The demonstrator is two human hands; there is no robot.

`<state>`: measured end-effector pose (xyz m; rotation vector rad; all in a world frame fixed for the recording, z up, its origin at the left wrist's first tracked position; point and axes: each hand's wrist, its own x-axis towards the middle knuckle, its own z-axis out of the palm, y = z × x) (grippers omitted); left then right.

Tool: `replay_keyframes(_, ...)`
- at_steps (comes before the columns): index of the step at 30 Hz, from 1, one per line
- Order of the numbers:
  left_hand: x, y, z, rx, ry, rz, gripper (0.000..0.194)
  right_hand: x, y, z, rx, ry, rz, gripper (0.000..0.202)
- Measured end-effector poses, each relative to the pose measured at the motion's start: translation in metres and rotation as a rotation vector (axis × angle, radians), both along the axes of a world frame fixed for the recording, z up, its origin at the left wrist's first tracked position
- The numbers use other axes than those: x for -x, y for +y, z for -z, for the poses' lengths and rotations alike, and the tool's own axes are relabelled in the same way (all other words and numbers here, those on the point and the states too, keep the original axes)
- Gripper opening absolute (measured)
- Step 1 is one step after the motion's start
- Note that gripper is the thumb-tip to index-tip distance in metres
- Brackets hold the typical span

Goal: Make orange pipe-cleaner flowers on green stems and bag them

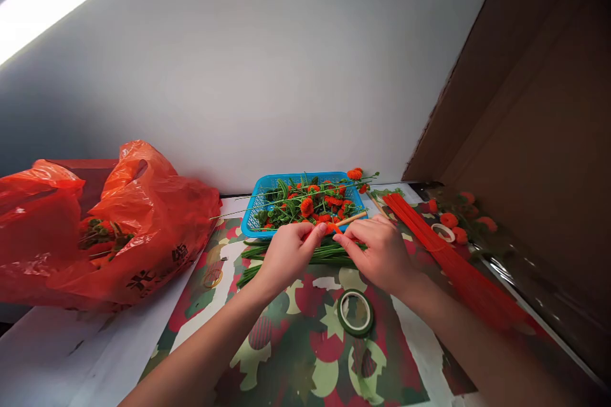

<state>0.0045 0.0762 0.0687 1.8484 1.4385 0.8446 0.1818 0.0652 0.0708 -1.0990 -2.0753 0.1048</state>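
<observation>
My left hand (290,249) pinches one end of a short orange pipe cleaner (333,227) between thumb and forefinger. The fingers of my right hand (378,247) are closed at its other end. A thin wooden stick (352,219) slants up from between the hands; whether the right fingers also grip it, I cannot tell. Green pipe cleaners (331,255) lie in bundles beneath the hands. Just behind stands a blue plastic basket (247,224) holding several orange pipe-cleaner flowers (307,206) with green stems and leaves. Nearer me rests a roll of green tape (342,313).
An orange plastic bag (162,222) with more flowers sits at left. To the right lie a long bundle of orange-red pipe cleaners (420,229), a white tape roll (443,233) and loose orange flowers (449,220). A cardboard panel (529,108) stands at right. Patterned paper (286,356) covers the table.
</observation>
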Motion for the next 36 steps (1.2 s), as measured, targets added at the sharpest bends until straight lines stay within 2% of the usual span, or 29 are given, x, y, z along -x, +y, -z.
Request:
replay_keyframes(2,0.001,0.001,0.001,0.03,-0.177,0.06,0.048,0.002,0.002,0.002,0.186,0.188,-0.069,0.04)
replay_keyframes(5,0.005,0.002,0.001,0.096,-0.329,0.206,0.05,-0.006,0.013,0.006,0.552,0.396,-0.296,0.048)
replay_keyframes(8,0.008,-0.001,-0.001,0.161,-0.277,0.4,0.052,-0.02,0.027,0.009,0.829,0.34,-0.491,0.05)
replay_keyframes(10,0.009,-0.003,-0.004,0.211,-0.157,0.512,0.05,-0.027,0.032,0.009,0.911,0.273,-0.511,0.045)
replay_keyframes(12,0.009,-0.004,-0.005,0.209,0.009,0.544,0.047,-0.028,0.031,0.008,0.902,0.204,-0.426,0.038)
replay_keyframes(13,0.009,-0.004,-0.005,0.177,0.097,0.519,0.046,-0.027,0.028,0.007,0.858,0.165,-0.349,0.035)
replay_keyframes(16,0.007,-0.002,-0.002,0.035,0.257,0.305,0.047,-0.015,0.016,0.004,0.533,0.062,-0.085,0.027)
replay_keyframes(19,0.005,0.001,0.002,-0.047,0.202,0.048,0.049,-0.001,0.002,0.003,0.127,0.103,0.056,0.022)
replay_keyframes(21,0.003,0.002,0.004,-0.052,0.086,-0.029,0.049,0.006,-0.004,0.005,-0.006,0.189,0.068,0.021)
replay_keyframes(22,0.002,0.002,0.004,-0.039,0.013,-0.034,0.049,0.008,-0.005,0.006,-0.021,0.248,0.057,0.02)
replay_keyframes(24,0.001,0.002,0.004,0.003,-0.147,0.0,0.049,0.009,-0.004,0.008,0.046,0.411,0.026,0.02)
replay_keyframes(25,0.001,0.002,0.004,0.026,-0.223,0.028,0.049,0.008,-0.001,0.01,0.13,0.505,0.0,0.021)
replay_keyframes(27,0.002,0.001,0.004,0.069,-0.333,0.115,0.05,0.003,0.007,0.012,0.39,0.664,-0.102,0.03)
replay_keyframes(29,0.005,0.001,0.003,0.096,-0.346,0.241,0.05,-0.005,0.016,0.013,0.697,0.714,-0.256,0.041)
replay_keyframes(31,0.009,0.001,0.002,0.083,-0.246,0.36,0.049,-0.015,0.025,0.013,0.903,0.667,-0.347,0.044)
replay_keyframes(33,0.012,0.002,0.001,0.004,-0.049,0.428,0.046,-0.022,0.03,0.011,0.979,0.565,-0.349,0.041)
replay_keyframes(35,0.013,0.003,0.0,-0.112,0.169,0.409,0.043,-0.023,0.029,0.009,0.906,0.425,-0.245,0.033)
replay_keyframes(36,0.012,0.003,0.001,-0.162,0.258,0.358,0.042,-0.021,0.026,0.008,0.8,0.35,-0.158,0.029)
